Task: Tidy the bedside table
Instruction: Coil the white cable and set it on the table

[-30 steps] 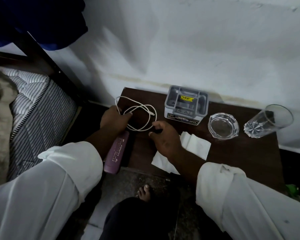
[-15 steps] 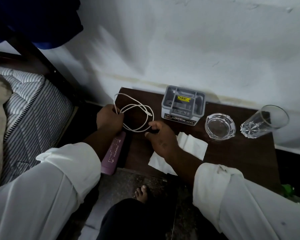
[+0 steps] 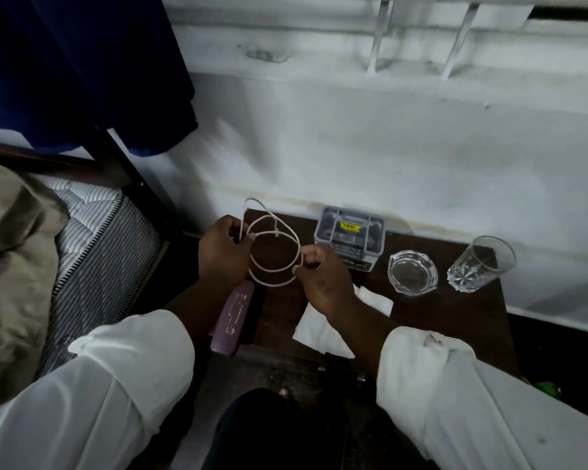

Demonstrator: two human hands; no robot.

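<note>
With the left hand (image 3: 223, 251), pinches one side of a white cable (image 3: 273, 285) gathered into round loops, apparently lifted just off the bench (image 3: 455, 313) near its ten o'clock corner. With the right hand (image 3: 323, 279), grips the opposite side, fingers (image 3: 314, 257) curled round the cord. Probably spreads the loops between both grips to shape a neat coil. Elsewhere on the bench: grey box (image 3: 349, 237) at twelve o'clock against the wall, glass ashtray (image 3: 412, 273) and tumbler (image 3: 479, 264) toward two o'clock, white tissue (image 3: 316, 330) under the right wrist, purple tube (image 3: 233, 317) at eight o'clock, poking past the front edge.
</note>
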